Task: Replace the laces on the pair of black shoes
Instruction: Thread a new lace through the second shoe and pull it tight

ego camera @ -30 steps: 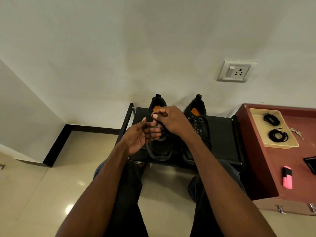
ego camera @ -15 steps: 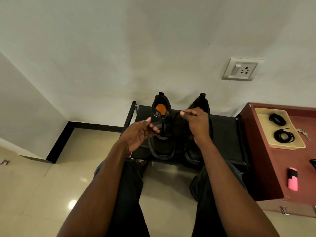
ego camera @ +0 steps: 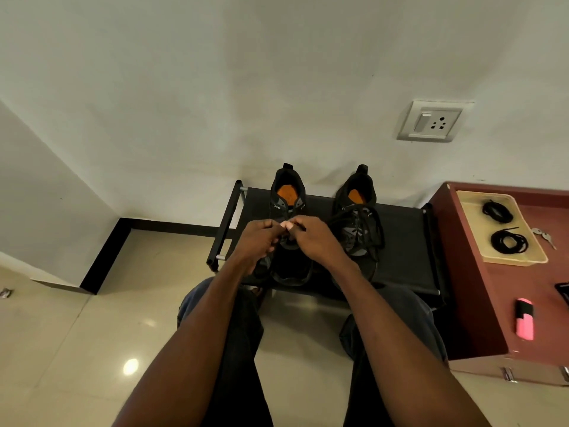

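Two black shoes with orange insoles stand on a low black rack (ego camera: 403, 241) against the wall. My left hand (ego camera: 258, 238) and my right hand (ego camera: 314, 238) meet over the tongue of the left shoe (ego camera: 288, 195), fingers curled, fingertips pinching its black lace. The lace itself is mostly hidden by my fingers. The right shoe (ego camera: 358, 217) sits beside it with its black lace loosened and tangled across the top. Two coiled black laces (ego camera: 509, 241) lie in a beige tray (ego camera: 529, 257) on the right.
A dark red cabinet (ego camera: 480, 303) stands right of the rack, carrying the tray, keys (ego camera: 543, 235), a pink and black object (ego camera: 525, 322) and a dark item at the frame edge. A wall socket (ego camera: 431, 120) is above. My knees sit below the rack.
My right hand, which had pulled away to the right over the right shoe, has come back to the left shoe. Both hands have closed together on the lace at its tongue.
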`<state>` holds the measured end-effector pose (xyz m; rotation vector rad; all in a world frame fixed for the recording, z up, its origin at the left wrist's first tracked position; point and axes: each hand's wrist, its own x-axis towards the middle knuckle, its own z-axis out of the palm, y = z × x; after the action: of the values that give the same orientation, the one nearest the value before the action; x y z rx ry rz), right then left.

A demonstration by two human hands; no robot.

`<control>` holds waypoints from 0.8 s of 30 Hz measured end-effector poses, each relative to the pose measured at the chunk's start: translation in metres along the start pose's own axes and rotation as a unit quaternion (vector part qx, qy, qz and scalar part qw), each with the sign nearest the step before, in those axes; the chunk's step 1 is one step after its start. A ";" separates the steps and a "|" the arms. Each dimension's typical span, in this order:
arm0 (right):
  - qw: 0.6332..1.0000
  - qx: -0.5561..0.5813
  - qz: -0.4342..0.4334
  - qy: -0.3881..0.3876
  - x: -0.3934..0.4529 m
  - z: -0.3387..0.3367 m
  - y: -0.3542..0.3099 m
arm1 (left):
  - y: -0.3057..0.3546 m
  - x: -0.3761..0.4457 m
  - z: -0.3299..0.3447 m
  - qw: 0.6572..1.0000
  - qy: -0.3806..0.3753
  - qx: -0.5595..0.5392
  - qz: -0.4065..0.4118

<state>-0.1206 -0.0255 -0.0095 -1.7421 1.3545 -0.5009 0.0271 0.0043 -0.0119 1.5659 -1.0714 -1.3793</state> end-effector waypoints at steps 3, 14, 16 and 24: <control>0.997 -0.009 0.027 0.068 0.002 -0.014 0.011 | -0.003 0.004 -0.010 1.000 -0.005 0.002 -0.013; 0.980 -0.065 -0.006 0.190 0.008 -0.009 0.018 | -0.009 0.010 -0.017 0.998 0.046 0.026 0.020; 0.998 0.024 0.005 0.053 0.005 0.004 0.006 | -0.010 0.010 -0.009 0.999 0.016 0.023 0.034; 0.980 -0.083 0.080 0.164 0.006 0.003 0.016 | -0.012 0.013 -0.012 1.000 0.022 0.000 0.010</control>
<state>-0.1255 -0.0304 -0.0252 -1.7163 1.7986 -0.6194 0.0409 -0.0037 -0.0266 1.5733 -1.0585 -1.3256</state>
